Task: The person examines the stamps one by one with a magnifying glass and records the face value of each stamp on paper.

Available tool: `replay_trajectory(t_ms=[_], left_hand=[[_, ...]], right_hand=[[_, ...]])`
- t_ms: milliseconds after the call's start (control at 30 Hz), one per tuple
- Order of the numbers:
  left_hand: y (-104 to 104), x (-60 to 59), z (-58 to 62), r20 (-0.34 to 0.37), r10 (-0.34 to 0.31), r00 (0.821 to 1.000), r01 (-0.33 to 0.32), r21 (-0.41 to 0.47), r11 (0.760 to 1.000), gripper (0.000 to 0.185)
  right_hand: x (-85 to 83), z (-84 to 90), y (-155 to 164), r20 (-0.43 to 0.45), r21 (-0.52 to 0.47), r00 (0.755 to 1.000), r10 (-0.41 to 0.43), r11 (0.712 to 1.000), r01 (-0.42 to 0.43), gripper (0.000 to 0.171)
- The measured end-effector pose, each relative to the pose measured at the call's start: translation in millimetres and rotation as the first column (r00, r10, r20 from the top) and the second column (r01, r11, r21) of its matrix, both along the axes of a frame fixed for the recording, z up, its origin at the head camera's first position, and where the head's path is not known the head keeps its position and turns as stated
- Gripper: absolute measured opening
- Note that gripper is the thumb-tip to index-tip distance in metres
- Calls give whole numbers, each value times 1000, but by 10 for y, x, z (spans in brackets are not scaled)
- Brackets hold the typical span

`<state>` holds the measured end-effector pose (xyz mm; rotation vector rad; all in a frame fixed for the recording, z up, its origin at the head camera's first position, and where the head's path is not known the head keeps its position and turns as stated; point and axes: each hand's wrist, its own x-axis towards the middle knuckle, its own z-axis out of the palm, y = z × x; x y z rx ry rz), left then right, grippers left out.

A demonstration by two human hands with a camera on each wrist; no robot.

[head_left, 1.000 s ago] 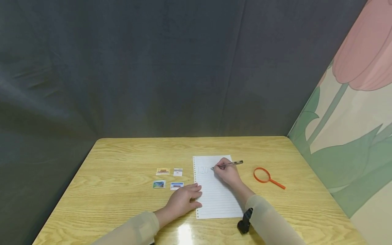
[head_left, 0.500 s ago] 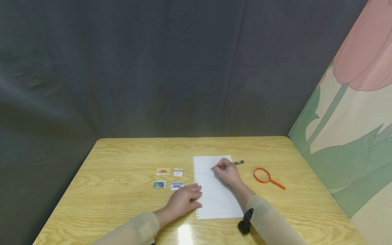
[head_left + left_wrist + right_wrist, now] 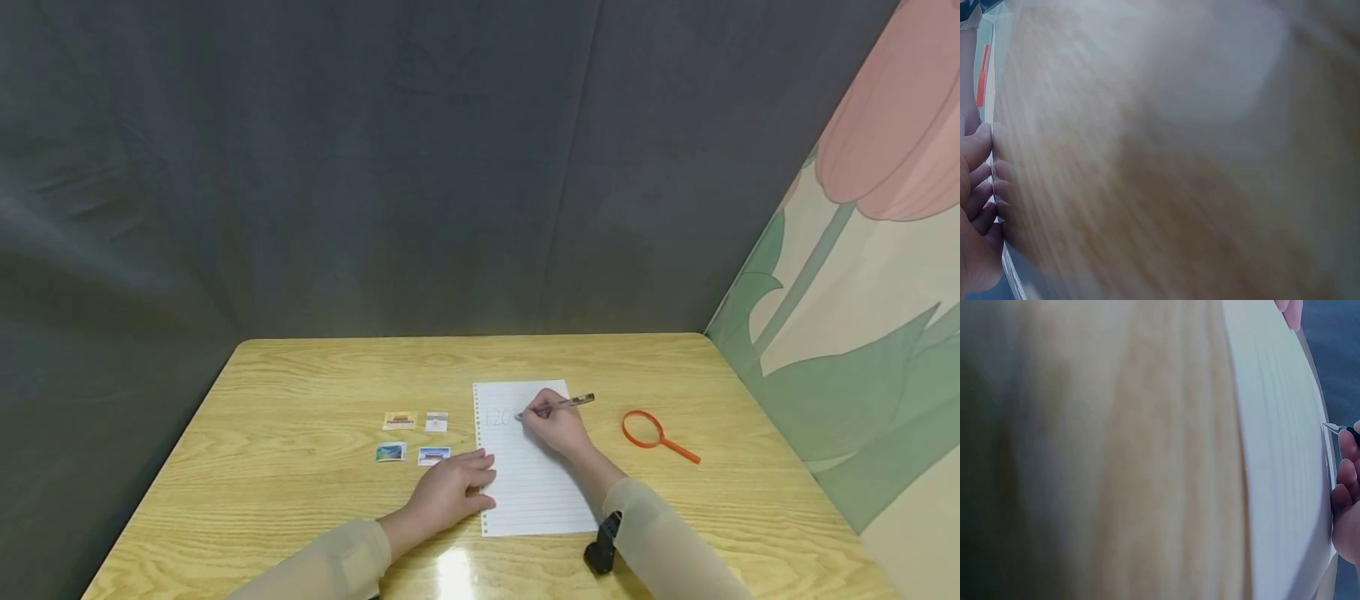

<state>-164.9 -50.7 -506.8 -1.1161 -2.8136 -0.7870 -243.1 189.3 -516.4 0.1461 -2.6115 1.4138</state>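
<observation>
A lined white sheet point(image 3: 532, 479) lies on the wooden table point(image 3: 300, 400), with faint writing near its top. My right hand point(image 3: 553, 427) grips a pen point(image 3: 558, 404) whose tip touches the sheet beside the writing. The right wrist view shows the pen tip point(image 3: 1330, 427) on the sheet point(image 3: 1279, 462), with my fingers point(image 3: 1342, 494) at the edge of the frame. My left hand point(image 3: 448, 492) rests flat on the table, its fingertips on the sheet's left edge. In the left wrist view the fingers point(image 3: 979, 187) lie against the blurred tabletop.
Several small picture stamps point(image 3: 414, 436) lie left of the sheet. An orange magnifying glass point(image 3: 654, 435) lies to its right. A black wrist device point(image 3: 602, 546) sits at my right sleeve. Dark cloth hangs behind the table, and a flower-patterned wall stands at the right.
The pen has shifted very slightly over the same spot of the sheet. The left hand has stayed still.
</observation>
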Motion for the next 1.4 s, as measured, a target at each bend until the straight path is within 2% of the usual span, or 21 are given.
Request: replay_trajectory(t_ms=[233,300,467,567,1033,1400], left_hand=[[-3,-4,-6,-7,-1,1000,0,-7,1000,43],[-2,-6,-9,-5,0,1000,0,-8,1000,43],[3,-4,-10,1,0,1000,0,-4,1000,43],[6,0,-6,-2,-2,1000,2,3,1000,42],[8,0,-1,0,7,1000,-7,7,1000,42],[9,1,-6,3,1,1000,-1,8,1000,42]], right_hand=[[33,15,-27,-22,-24,996,83,996,-83,10],[22,0,-16,-32,-32,998,62,998,-63,10],[-7,-28,25,-32,-46,998,-59,997,57,12],[-10,-20,36,-2,-29,997,-75,997,75,11],[41,15,58,27,-8,1000,13,1000,-12,6],[60,7,149,29,-4,999,23,1000,-22,10]])
